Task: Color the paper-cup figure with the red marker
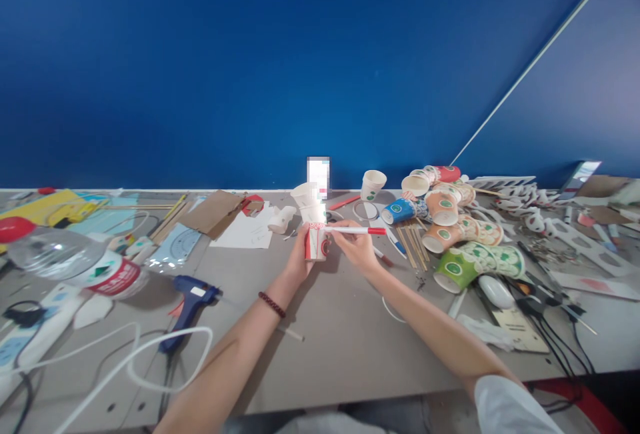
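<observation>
In the middle of the head view my left hand (299,252) is wrapped round a red and white paper cup (317,245), held above the table. From the right, my right hand (356,245) pinches a white marker with a red end (369,230). The marker lies almost level, its left tip close to the cup's upper edge; whether it touches cannot be made out. Just behind the cup stand white paper cups (301,195) and a phone (319,177) with a bright, blurred screen.
Colourful paper cups, a green one (455,269) nearest, lie at the right beside wooden sticks (414,247) and a white mouse (496,291). At the left are a blue glue gun (187,311), a plastic bottle (75,261), a power strip (43,334) and looping white cable. A blue wall (250,74) closes the back.
</observation>
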`<action>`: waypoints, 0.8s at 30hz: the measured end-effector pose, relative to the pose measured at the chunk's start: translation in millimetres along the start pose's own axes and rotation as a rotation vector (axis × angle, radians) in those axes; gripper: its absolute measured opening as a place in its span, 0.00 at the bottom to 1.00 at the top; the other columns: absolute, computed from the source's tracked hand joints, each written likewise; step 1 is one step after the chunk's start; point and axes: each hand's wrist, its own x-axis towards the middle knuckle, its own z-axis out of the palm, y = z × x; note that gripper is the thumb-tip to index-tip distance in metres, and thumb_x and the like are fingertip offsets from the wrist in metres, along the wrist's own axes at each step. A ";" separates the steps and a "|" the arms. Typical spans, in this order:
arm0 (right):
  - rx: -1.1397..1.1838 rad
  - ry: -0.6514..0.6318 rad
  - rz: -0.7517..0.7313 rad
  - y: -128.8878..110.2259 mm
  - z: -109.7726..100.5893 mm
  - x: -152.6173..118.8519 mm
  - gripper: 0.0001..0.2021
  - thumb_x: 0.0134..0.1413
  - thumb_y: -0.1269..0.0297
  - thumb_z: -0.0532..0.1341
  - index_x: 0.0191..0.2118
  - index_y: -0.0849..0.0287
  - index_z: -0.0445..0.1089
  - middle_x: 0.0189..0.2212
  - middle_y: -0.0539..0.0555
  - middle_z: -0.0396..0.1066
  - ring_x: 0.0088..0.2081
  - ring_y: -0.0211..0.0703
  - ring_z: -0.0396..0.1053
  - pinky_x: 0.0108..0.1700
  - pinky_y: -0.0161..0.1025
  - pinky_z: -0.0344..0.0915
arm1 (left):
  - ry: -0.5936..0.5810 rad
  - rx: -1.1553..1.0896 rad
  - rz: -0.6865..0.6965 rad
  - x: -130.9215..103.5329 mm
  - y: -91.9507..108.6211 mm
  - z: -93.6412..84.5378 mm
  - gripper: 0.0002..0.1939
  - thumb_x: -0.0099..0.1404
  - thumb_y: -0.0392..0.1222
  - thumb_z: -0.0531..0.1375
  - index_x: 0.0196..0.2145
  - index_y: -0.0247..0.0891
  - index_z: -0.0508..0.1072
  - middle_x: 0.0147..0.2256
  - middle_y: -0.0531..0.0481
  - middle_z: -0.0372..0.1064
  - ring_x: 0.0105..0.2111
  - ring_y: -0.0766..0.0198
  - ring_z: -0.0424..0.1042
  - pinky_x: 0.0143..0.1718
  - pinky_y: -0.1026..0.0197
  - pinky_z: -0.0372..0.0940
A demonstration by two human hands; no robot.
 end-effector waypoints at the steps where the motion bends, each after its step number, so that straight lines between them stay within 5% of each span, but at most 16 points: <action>1: 0.001 -0.002 0.001 0.6 0.0 0.0 0.13 0.51 0.52 0.67 0.36 0.55 0.75 0.37 0.56 0.80 0.38 0.50 0.78 0.41 0.45 0.77 | 0.004 -0.004 0.002 0.1 -0.1 -0.2 0.20 0.64 0.57 0.62 0.36 0.33 0.76 0.28 0.44 0.76 0.25 0.61 0.74 0.24 0.61 0.68; 14: 0.017 -0.002 0.008 -6.8 0.7 -1.2 0.12 0.51 0.52 0.67 0.35 0.56 0.75 0.33 0.55 0.79 0.35 0.49 0.78 0.39 0.45 0.76 | -0.019 -0.009 -0.014 -0.7 0.5 0.8 0.21 0.63 0.58 0.63 0.36 0.33 0.76 0.28 0.44 0.76 0.25 0.61 0.74 0.24 0.62 0.68; 24: -0.094 -0.027 -0.069 -2.2 -1.2 -2.2 0.09 0.55 0.56 0.65 0.38 0.54 0.76 0.42 0.55 0.80 0.47 0.52 0.76 0.52 0.49 0.73 | -0.036 -0.019 0.067 0.6 -3.5 -0.5 0.16 0.63 0.52 0.65 0.39 0.35 0.76 0.28 0.48 0.75 0.25 0.63 0.72 0.26 0.62 0.66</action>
